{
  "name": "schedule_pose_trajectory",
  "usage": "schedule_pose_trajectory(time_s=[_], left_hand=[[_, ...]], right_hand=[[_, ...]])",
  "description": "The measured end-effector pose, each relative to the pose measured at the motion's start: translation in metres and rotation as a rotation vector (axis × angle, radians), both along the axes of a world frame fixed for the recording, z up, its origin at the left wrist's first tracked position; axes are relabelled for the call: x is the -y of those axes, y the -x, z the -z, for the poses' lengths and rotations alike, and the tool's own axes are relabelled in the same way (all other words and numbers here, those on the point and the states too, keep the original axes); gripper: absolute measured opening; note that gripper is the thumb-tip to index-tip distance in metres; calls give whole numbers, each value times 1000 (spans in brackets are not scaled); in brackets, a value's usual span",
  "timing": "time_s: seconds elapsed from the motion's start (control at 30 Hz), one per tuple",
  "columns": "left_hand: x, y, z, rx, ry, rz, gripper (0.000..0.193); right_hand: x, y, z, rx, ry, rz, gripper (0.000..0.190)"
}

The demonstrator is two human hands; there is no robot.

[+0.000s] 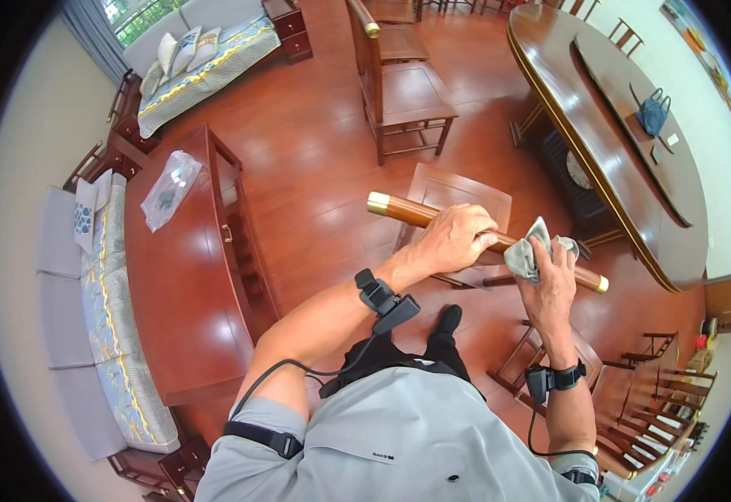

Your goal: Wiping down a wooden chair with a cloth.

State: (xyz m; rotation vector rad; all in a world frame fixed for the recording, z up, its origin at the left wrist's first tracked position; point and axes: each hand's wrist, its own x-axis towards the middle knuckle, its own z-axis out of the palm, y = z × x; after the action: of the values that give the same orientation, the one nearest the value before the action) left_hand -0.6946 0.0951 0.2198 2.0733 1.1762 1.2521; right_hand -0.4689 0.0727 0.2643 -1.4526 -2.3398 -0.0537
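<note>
Right before me stands a wooden chair whose top rail (406, 211) runs crosswise, with a brass cap at each end. My left hand (456, 237) is closed over the middle of this rail. A crumpled grey-green cloth (521, 258) is in my right hand (550, 285), wrapped against the rail toward its right end. The chair's wooden seat (459, 191) shows beyond the rail, partly hidden by my left hand and forearm.
On my left is a wooden coffee table (177, 282) with a clear plastic bag (171, 188) on it, beside a cushioned sofa (98, 282). A large oval dining table (566, 81) stands right. Other chairs (412, 94) are ahead and at lower right (635, 383).
</note>
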Motion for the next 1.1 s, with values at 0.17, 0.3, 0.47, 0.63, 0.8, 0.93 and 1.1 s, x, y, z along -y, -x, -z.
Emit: schedule_pose_trajectory(time_s=[0.17,0.3,0.47,0.63,0.8,0.93,1.1], left_hand=[[5,36,-6,181,165,-76,18],[7,62,-5,154,165,-176,18],[4,81,8,-119,6,-256,18],[3,99,20,-344,-62,-346,13],[4,105,15,-320,-94,-356,22],[5,103,18,-245,-141,-412,28],[3,103,27,-248,-191,-437,27]], right_hand=[[3,35,-2,48,-3,-93,66],[1,62,-8,93,17,-178,64],[0,101,-3,85,-24,-343,63],[-8,147,6,22,2,-380,61],[-15,130,21,-72,-2,-397,83],[-4,87,26,-74,-31,-314,80],[3,20,20,-2,-58,-184,76]])
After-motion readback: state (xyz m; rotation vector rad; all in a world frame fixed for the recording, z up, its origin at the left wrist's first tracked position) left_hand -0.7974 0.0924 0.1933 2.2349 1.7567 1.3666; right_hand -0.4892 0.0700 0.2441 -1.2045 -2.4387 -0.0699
